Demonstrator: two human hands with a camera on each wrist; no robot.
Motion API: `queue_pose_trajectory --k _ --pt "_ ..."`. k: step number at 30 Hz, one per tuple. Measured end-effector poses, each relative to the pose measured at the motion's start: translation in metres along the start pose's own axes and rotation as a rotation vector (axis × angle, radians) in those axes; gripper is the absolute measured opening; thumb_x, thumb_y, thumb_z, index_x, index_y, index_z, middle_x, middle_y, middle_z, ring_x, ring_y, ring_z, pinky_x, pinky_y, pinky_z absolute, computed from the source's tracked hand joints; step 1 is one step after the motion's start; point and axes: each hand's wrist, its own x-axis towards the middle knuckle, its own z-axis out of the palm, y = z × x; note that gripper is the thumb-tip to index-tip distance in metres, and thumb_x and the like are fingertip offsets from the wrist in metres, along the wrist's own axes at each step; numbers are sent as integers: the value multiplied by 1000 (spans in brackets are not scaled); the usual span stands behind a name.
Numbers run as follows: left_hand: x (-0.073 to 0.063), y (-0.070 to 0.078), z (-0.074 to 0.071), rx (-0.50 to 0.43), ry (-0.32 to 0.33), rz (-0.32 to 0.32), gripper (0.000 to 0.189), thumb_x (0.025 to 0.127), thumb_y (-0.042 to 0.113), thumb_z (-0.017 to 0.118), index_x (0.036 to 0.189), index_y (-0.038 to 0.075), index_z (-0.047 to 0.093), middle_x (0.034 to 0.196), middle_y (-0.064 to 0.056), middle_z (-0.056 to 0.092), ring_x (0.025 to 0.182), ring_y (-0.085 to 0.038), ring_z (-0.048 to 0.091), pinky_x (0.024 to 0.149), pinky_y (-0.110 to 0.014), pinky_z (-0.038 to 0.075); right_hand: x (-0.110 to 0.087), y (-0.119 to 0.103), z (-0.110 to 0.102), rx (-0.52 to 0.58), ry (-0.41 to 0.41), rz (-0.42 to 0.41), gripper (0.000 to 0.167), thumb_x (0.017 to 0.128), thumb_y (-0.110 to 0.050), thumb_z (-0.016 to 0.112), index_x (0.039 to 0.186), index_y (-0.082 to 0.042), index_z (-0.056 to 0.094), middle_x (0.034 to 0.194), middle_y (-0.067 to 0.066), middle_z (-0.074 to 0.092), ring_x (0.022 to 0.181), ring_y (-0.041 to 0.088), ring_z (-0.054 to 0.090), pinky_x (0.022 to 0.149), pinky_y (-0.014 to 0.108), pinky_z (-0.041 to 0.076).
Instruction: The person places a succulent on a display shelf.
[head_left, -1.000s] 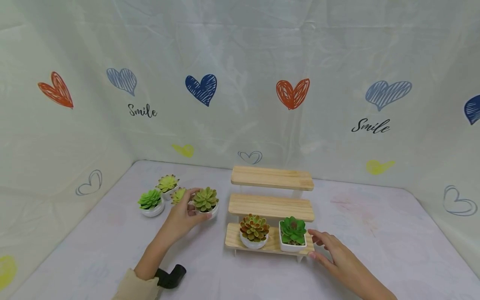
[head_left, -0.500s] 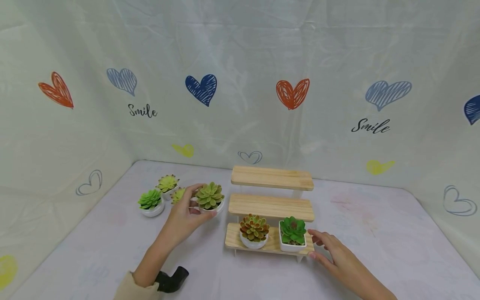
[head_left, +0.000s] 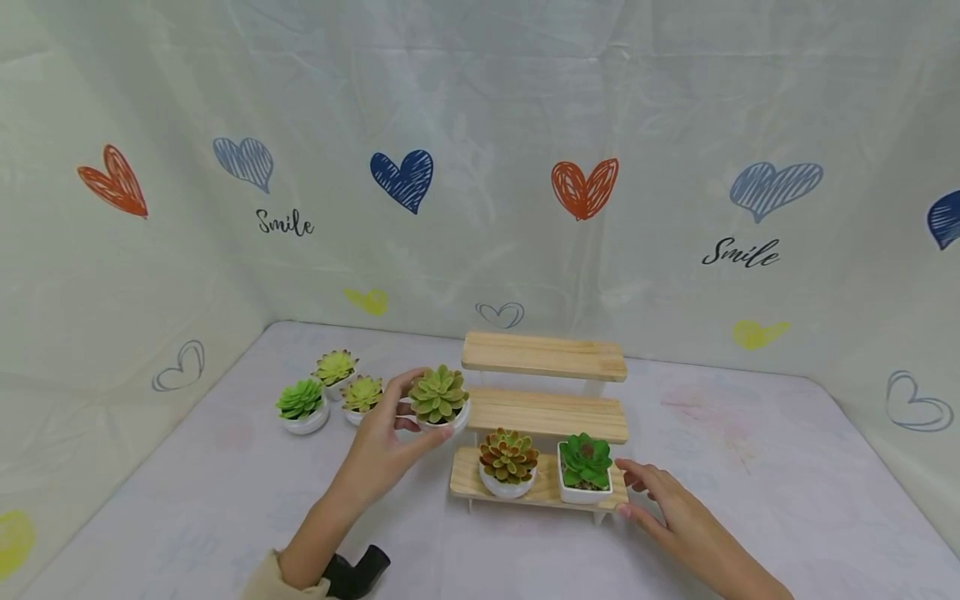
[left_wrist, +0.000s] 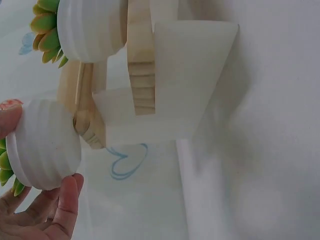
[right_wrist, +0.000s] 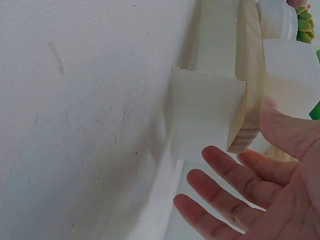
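Note:
My left hand [head_left: 380,454] grips a green succulent in a round white pot [head_left: 438,398], raised beside the left end of the three-tier wooden plant stand [head_left: 542,497]. The left wrist view shows thumb and fingers on opposite sides of that pot [left_wrist: 49,145]. On the lowest tier sit a reddish-green succulent in a round pot [head_left: 508,461] and a dark green succulent in a square pot [head_left: 586,468]. At the stand's right end is my right hand [head_left: 670,518]. In the right wrist view, its thumb lies against the board's edge [right_wrist: 248,95], with loosely spread fingers below.
Several potted succulents stand at the left: a bright green one [head_left: 302,406], a yellow-green one [head_left: 337,372] and another with pink-tipped leaves [head_left: 363,397]. The middle tier [head_left: 551,412] and top tier [head_left: 543,356] rise behind. A printed curtain [head_left: 487,250] hangs at the back.
My left hand has moved right, carrying the succulent from near the other pots to the stand's left end. The pink-tipped succulent is less covered now. My right hand has stayed in place.

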Motion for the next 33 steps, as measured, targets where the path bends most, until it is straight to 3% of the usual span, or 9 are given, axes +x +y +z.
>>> queue_pose_trajectory --k 12,18,25,33 --pt "-2 0 12 -11 16 67 75 79 26 75 141 18 34 124 -7 54 102 -17 54 84 -30 49 -1 7 4 4 -21 -44 52 90 -28 60 131 0 45 103 -3 58 92 19 58 75 32 52" --pt "1 3 12 51 20 76 74 78 32 75 140 20 36 119 -4 57 99 -15 55 83 -35 49 -1 7 6 0 1 -49 51 90 -28 60 131 -1 46 105 -3 58 92 19 59 76 32 52" --pt "10 14 16 143 14 88 73 76 37 75 138 23 39 115 1 58 94 -12 54 76 -29 48 -1 3 2 17 -2 -26 51 91 -30 58 131 -1 46 105 -3 58 95 18 58 78 32 52" --pt "25 31 25 262 -44 102 73 73 37 78 136 22 43 106 1 61 84 -11 55 67 -26 47 0 6 2 6 -2 -68 51 91 -28 59 131 0 45 105 -3 58 93 19 59 76 32 52"
